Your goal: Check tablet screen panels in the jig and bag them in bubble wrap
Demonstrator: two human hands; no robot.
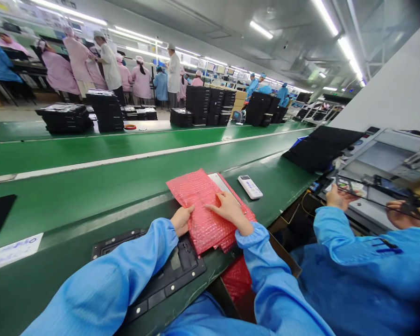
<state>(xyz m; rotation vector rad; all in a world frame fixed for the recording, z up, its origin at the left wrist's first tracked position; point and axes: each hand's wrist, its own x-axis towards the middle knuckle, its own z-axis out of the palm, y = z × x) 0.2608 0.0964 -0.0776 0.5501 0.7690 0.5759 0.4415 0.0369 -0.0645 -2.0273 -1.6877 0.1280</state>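
Note:
A red bubble-wrap bag (199,205) lies on the green bench in front of me, over the edge of a black fixture plate (168,270). My left hand (181,219) is curled against the bag's near left edge, fingers pinched on it. My right hand (229,210) rests flat on top of the bag, fingers stretched toward its middle. A white flat part (222,183) pokes out from under the bag's far side. More red bubble wrap (236,277) hangs below the bench edge between my arms.
A white handheld device (250,186) lies right of the bag. A co-worker in blue (364,261) at my right holds a dark panel (378,191). Stacks of black trays (107,109) stand across the green conveyor (91,149). Several people stand behind.

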